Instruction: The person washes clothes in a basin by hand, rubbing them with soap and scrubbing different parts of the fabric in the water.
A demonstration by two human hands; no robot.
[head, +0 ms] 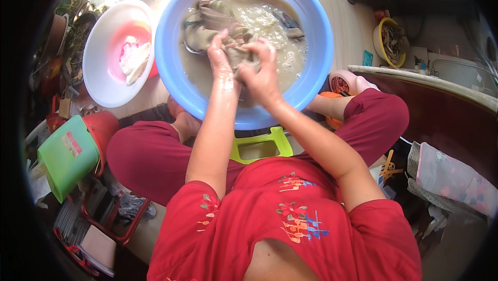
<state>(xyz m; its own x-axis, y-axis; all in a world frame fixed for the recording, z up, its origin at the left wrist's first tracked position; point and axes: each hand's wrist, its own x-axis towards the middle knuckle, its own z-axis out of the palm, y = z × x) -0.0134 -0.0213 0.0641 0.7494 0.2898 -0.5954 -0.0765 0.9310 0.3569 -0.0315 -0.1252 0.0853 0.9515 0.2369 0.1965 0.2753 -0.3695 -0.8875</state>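
A large blue plastic basin [321, 47] of murky, sudsy water [268, 14] stands before me. My left hand [220, 53] and my right hand [261, 67] both grip a wet, bunched garment [216, 20] of light patterned cloth. Its far part lies spread in the water, and a fold [239, 53] is squeezed between my hands. Some of my right fingers are blurred. Farther right in the water floats a darker piece of cloth [288, 22], apart from both hands.
To the left, a white basin [95, 55] holds pale wet cloth [136, 61]. A green bin [68, 156] and a red bucket [102, 127] stand nearer on that side. A lime-green plastic stool [286, 143] shows below the basin. At right are a counter edge [435, 82] and a yellow-rimmed basin [375, 44].
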